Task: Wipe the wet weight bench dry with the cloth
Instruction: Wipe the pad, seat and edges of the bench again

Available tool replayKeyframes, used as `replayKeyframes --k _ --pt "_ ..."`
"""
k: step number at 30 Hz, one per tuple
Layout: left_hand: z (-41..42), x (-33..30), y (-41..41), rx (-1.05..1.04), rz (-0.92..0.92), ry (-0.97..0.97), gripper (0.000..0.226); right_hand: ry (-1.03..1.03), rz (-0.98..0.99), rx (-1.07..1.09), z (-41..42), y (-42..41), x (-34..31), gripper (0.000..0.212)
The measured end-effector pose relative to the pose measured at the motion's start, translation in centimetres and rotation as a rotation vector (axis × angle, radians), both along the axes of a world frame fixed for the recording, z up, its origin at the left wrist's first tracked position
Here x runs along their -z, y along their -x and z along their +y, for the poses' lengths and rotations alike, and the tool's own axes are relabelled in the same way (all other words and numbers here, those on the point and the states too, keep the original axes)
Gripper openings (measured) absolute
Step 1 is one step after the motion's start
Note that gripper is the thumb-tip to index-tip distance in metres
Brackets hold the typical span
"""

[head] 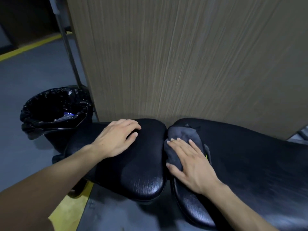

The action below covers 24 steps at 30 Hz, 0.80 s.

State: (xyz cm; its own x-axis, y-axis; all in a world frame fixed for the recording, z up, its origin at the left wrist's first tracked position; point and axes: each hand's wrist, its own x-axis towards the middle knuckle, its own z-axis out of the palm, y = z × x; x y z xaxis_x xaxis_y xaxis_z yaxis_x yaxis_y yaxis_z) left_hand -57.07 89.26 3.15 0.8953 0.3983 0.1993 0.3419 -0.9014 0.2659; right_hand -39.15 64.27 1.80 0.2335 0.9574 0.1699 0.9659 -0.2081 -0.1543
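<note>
The black padded weight bench [250,164] runs across the lower half of the head view, split into a seat pad [141,172] on the left and a long back pad on the right. A dark grey cloth [181,135] lies bunched at the gap between the two pads. My right hand [191,164] presses flat on the cloth, fingers spread and pointing left. My left hand [116,139] rests palm down on the seat pad, holding nothing. The seat pad's near edge shines with a glossy sheen.
A wood-grain panel [183,64] stands upright right behind the bench. A bin lined with a black bag [53,109] sits on the grey floor at the left. Yellow floor markings [30,47] cross the far left and lie beneath the bench.
</note>
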Motion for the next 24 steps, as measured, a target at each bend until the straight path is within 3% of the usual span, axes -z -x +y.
replayKeyframes --k 7,12,16,21,24 --pt "3.7 0.8 7.6 -0.185 0.028 -0.068 0.045 0.119 -0.004 0.136 9.5 -4.0 -0.2 0.084" --pt "4.4 2.8 9.8 -0.298 0.063 -0.066 0.058 0.261 0.066 0.257 15.8 -6.2 -1.2 0.049" --pt "4.4 3.5 8.8 -0.328 0.089 -0.086 0.056 0.302 0.190 0.311 19.5 -5.8 -1.4 0.051" --pt "4.7 3.6 8.8 -0.337 0.087 -0.117 0.057 0.326 0.147 0.086 26.3 1.8 -1.5 0.052" --pt "5.1 3.9 8.9 -0.341 -0.010 -0.024 0.057 0.361 0.160 -0.092 29.2 7.7 -2.0 0.049"
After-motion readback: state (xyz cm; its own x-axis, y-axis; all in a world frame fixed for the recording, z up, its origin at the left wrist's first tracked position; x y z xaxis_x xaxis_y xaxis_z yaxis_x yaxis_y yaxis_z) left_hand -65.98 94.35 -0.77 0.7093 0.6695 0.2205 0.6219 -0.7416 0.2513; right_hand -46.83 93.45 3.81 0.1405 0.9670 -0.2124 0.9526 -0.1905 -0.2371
